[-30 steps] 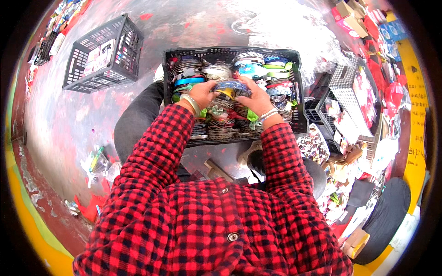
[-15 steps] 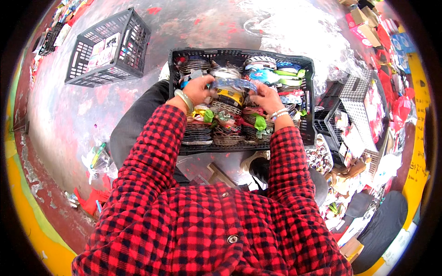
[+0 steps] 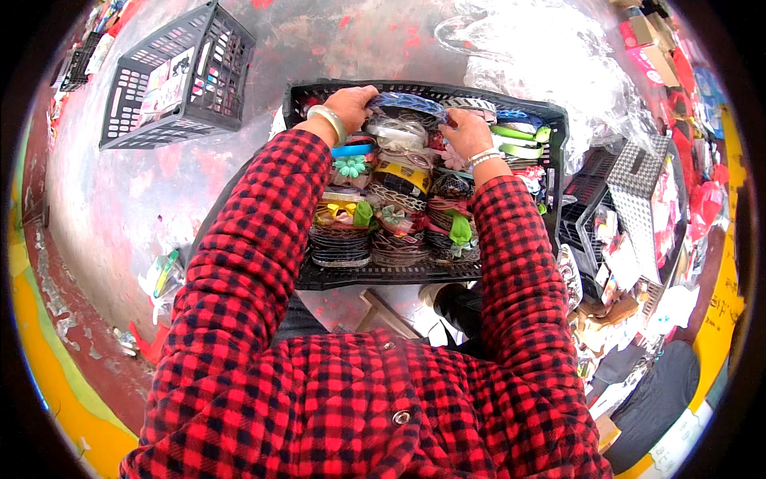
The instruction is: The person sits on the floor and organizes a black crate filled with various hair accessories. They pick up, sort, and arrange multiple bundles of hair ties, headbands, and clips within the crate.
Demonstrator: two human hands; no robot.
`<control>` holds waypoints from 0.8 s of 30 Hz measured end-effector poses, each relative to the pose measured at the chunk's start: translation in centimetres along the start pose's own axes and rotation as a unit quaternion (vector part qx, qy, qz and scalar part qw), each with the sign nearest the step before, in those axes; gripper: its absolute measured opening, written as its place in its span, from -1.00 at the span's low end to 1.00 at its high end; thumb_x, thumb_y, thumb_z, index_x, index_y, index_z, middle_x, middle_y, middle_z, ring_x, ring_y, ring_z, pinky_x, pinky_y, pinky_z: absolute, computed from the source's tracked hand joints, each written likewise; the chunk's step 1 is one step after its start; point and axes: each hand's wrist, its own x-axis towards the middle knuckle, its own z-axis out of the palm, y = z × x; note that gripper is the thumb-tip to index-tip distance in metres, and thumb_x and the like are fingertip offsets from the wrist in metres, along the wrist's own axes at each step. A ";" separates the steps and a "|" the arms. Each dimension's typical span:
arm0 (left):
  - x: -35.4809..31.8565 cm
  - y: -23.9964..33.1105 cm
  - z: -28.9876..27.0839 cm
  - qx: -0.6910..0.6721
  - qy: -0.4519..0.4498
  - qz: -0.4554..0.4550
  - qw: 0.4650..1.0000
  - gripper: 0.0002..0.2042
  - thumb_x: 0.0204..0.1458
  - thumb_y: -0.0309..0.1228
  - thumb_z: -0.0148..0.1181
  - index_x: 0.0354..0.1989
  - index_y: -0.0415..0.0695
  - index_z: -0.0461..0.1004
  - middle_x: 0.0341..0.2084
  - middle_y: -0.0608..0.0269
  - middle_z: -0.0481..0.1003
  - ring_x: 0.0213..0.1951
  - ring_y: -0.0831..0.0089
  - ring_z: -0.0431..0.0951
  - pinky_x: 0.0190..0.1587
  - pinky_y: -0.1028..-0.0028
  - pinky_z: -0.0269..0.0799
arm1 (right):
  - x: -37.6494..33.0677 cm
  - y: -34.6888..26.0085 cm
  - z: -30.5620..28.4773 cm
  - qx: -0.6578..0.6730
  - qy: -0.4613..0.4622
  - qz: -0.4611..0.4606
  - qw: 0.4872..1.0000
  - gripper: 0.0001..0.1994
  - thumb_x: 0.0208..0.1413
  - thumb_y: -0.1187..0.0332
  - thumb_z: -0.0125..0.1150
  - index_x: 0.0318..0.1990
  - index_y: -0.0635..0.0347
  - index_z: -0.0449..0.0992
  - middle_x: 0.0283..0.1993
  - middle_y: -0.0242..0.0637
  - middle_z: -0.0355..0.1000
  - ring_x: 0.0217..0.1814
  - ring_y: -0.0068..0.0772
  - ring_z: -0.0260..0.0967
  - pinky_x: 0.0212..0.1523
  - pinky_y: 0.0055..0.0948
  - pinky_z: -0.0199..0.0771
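Note:
A black plastic crate [image 3: 375, 275] packed with rows of headbands lies in front of me. Near its far side, a blue patterned headband [image 3: 408, 102] arches between my two hands. My left hand [image 3: 349, 109] pinches its left end, and my right hand [image 3: 468, 134] has fingers closed at its right end. Just below the band sit pale headbands in clear wrap [image 3: 396, 134]. A yellow and black headband [image 3: 403, 177] rests in the middle row. Green headbands [image 3: 519, 142] stand right of my right hand, and a flower-trimmed one [image 3: 351, 164] lies below my left.
Another black crate [image 3: 179, 88] with flat printed packs stands on the floor at far left. Clear plastic sheeting [image 3: 550, 72] spreads at far right. Stacked dark baskets [image 3: 586, 207] and a grey woven-looking basket [image 3: 634, 188] crowd the right, beside loose wrapping. A wooden piece [image 3: 387, 315] shows below the crate.
Both hands have moved farther away with the blue headband, toward the crate's far side. The near rows show more fully now, and the view has shifted slightly.

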 end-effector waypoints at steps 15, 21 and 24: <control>2.0 -2.1 2.3 0.073 -0.031 -0.020 0.997 -0.70 -0.16 -0.47 0.10 -0.19 -0.15 0.31 -0.39 0.00 0.43 -0.25 0.05 0.41 -0.22 0.25 0.31 | 1.9 0.1 1.8 -0.168 -0.128 0.100 0.972 -0.79 -0.16 0.24 0.11 -0.30 0.02 0.48 -0.26 -0.26 0.43 -0.09 -0.25 0.31 -0.08 -0.18 0.17; 2.0 -2.1 2.0 0.041 -0.031 -0.039 0.998 -0.72 -0.16 -0.46 0.11 -0.21 -0.14 0.33 -0.42 -0.03 0.43 -0.28 0.04 0.42 -0.26 0.25 0.32 | 2.0 0.2 2.1 -0.176 -0.113 0.099 0.973 -0.78 -0.17 0.23 0.13 -0.30 -0.01 0.49 -0.26 -0.29 0.44 -0.06 -0.30 0.30 -0.10 -0.23 0.17; 2.0 -1.8 2.3 0.050 -0.007 -0.023 0.998 -0.75 -0.16 -0.49 0.06 -0.23 -0.16 0.32 -0.43 -0.05 0.43 -0.29 0.01 0.41 -0.26 0.23 0.32 | 1.9 0.8 2.4 -0.169 -0.118 0.111 0.972 -0.77 -0.16 0.21 0.14 -0.29 -0.02 0.49 -0.26 -0.30 0.43 -0.06 -0.31 0.29 -0.11 -0.23 0.17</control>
